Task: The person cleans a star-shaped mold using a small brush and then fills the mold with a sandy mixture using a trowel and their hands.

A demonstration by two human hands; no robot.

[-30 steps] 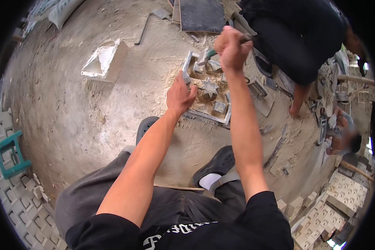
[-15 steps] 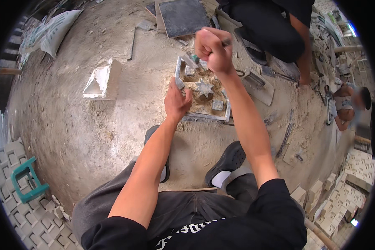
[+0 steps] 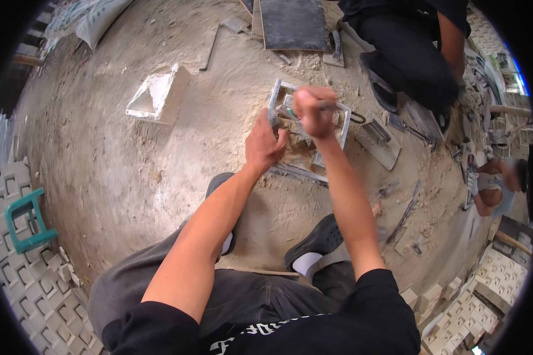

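Observation:
A rectangular metal mould frame lies on the dusty ground in front of me, with pale sand and block-like mould pieces inside. My left hand is closed on the frame's left side, thumb toward the inside. Above the frame, my right hand is a fist round a hand tool with a green part; its working end points down to the left into the frame. The fist and motion blur hide most of the tool, so its kind is unclear. My right forearm and hand cover part of the mould pieces.
A hollow white block stands left of the frame. A plastering trowel lies to its right, and a dark board beyond. A person crouches at the far right. A green stool and stacked pale blocks are at left.
My right fist has come down with the tool, from above the frame's far side to over its interior. My left hand keeps its hold on the frame. The whole view has shifted slightly.

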